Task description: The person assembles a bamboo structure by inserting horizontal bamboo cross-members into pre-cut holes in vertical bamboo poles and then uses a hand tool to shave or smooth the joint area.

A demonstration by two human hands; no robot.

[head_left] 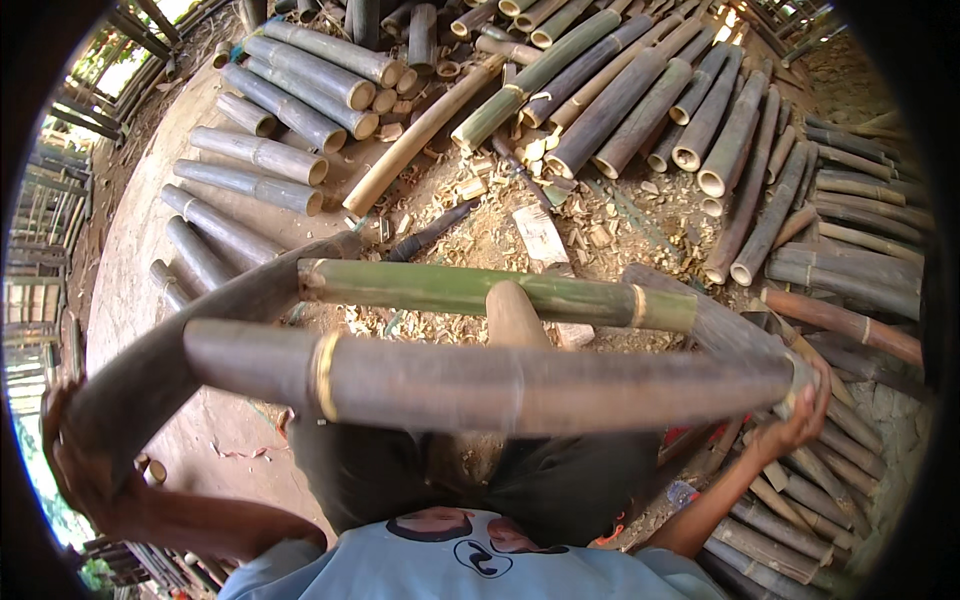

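Observation:
A four-sided bamboo frame spans the space above my lap. Its near side is a thick dark bamboo pole (560, 385), slightly blurred, with one pale ring. A greener bamboo pole (430, 285) makes the far side. My left hand (80, 460) is wrapped around the outer end of the dark left side pole (150, 380). At the opposite corner, my right hand (800, 420) grips the end of the frame where the near pole meets the right side pole (720, 320). Between the long poles a rounded pale wooden piece (513, 318) shows, its lower part hidden.
Cut bamboo lengths (290, 110) lie at the far left, with more (640, 110) at the far right and stacked along the right (860, 220). Wood shavings (470, 240) cover the ground ahead, around a pale wood block (540, 238) and a dark slender tool (432, 232).

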